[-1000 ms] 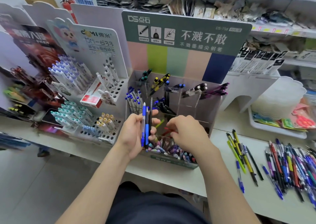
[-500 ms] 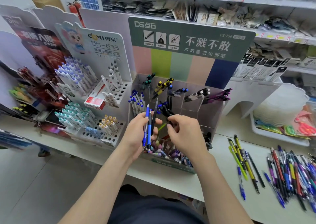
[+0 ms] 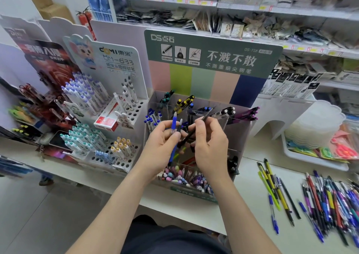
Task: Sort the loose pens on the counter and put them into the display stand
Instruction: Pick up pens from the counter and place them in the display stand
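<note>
Red fire extinguisher [image 3: 85,18] rear left; white tray [image 3: 310,158] right, holding scissors [image 3: 343,149].

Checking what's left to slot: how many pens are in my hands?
3: blue pen and grey-tipped pen in the left hand, black pen in the right hand. Fingers may hide more.

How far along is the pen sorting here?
Done: several stand compartments already hold pens. In hand: left hand grips a blue pen, right hand pinches a black pen over the stand. Left: a big pile of loose pens on the counter.
</note>
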Motion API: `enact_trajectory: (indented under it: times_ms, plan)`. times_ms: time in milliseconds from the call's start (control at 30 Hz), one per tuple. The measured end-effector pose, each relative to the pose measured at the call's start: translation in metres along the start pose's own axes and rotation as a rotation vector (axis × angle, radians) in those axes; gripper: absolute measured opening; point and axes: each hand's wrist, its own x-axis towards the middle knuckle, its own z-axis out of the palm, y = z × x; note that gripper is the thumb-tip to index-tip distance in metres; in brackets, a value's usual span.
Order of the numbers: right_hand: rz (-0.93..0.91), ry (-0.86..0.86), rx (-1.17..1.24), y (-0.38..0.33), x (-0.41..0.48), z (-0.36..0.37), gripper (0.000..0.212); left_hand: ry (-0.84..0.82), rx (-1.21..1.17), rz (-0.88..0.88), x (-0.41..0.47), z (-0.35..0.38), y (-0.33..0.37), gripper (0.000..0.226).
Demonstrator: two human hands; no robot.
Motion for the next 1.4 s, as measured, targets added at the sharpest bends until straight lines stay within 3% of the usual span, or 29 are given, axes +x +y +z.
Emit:
enact_trajectory:
  times_ms: [200,300,433,500,633,733,933,1067,1133,1267,1400]
  plan:
    - [-0.263,0.252,-0.09,0.01,0.003,-0.008,0.018,0.204,0.053,0.074,0.007,-0.005,-0.006,0.024]
    - [-0.287,0.122,-0.281,0.025,0.008,-0.009,0.024,0.28,0.014,0.1,0.009,-0.006,-0.002,0.018]
    - [-0.247,-0.09,-0.513,0.041,0.011,-0.001,0.015,0.357,0.037,0.166,0.014,-0.007,0.001,0.016]
    - [-0.256,-0.109,-0.668,0.046,0.01,0.002,0.009,0.398,0.071,0.2,0.016,-0.009,0.003,0.018]
    - [-0.208,-0.108,-0.902,0.053,0.011,0.004,0.029,0.445,0.155,0.289,0.017,-0.007,0.009,0.019]
    - [-0.163,-0.159,-0.806,0.049,0.015,0.004,0.039,0.428,0.177,0.293,0.017,-0.006,0.01,0.018]
    - [-0.272,-0.085,-0.451,0.023,0.014,0.004,0.029,0.309,0.094,0.258,0.019,-0.003,0.013,0.016]
    - [-0.231,-0.267,-0.2,-0.002,0.016,0.001,0.042,0.184,0.012,0.252,0.019,0.003,0.017,0.019]
    - [-0.241,-0.285,-0.184,-0.007,0.017,0.0,0.045,0.147,-0.011,0.251,0.018,0.006,0.021,0.021]
    - [-0.228,-0.058,-0.136,-0.01,0.025,-0.004,0.035,0.219,-0.023,0.203,0.023,0.002,0.018,0.024]
    - [-0.339,0.17,-0.008,-0.019,0.041,-0.014,0.049,0.272,-0.025,0.128,0.027,-0.005,0.011,0.036]
